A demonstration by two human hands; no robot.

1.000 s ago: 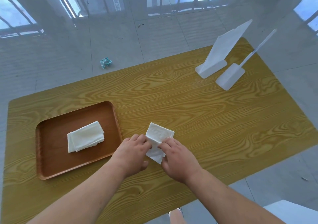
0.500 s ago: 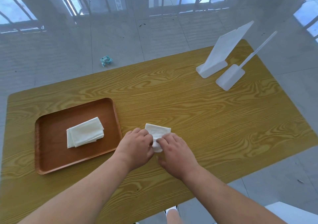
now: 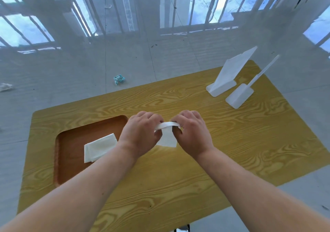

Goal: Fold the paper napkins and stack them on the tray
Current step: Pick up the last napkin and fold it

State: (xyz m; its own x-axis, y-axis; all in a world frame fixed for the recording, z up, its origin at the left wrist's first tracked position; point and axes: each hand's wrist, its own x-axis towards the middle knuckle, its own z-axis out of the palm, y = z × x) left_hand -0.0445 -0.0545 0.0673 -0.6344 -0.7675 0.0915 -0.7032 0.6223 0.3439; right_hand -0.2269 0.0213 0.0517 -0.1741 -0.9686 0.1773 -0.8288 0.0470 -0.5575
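A white paper napkin [image 3: 167, 137] hangs bent over between both hands, raised a little above the wooden table [image 3: 232, 142]. My left hand [image 3: 141, 135] pinches its left end and my right hand [image 3: 192, 133] pinches its right end. A brown wooden tray [image 3: 71, 142] lies to the left, its right edge hidden behind my left hand and forearm. On the tray rests a folded white napkin [image 3: 100, 148].
Two white plastic stands are at the table's far right: a slanted panel holder [image 3: 226, 80] and a small base with a thin rod [image 3: 240, 96]. A crumpled blue-white wrapper [image 3: 119, 79] lies on the tiled floor beyond the table.
Both hands have lifted the napkin off the table and moved it away from me, bending it over. The camera view has tilted and shifted.
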